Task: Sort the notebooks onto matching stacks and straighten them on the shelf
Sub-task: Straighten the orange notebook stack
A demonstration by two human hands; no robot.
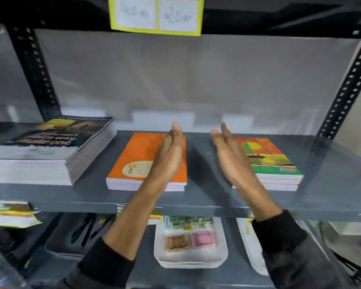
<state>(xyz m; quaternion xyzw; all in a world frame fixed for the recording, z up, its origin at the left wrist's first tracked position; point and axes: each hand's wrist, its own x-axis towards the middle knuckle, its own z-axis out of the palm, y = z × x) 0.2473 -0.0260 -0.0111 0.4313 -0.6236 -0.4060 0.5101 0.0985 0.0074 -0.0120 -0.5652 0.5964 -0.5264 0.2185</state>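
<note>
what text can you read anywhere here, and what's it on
"40" and "20", each with a blurred mark after it: handwritten on the yellow-edged price sign hung from the upper shelf.
"...can't find a way, make one": partly blurred, on the dark notebook stack at left.
"you": on the cream oval of the orange notebook.
Sunset notebook: small print on its green band, too blurred to read.
Lower shelf packets: labels unreadable.

glossy paper notebook covers (146, 157) on a smooth grey metal shelf (196, 197)
</note>
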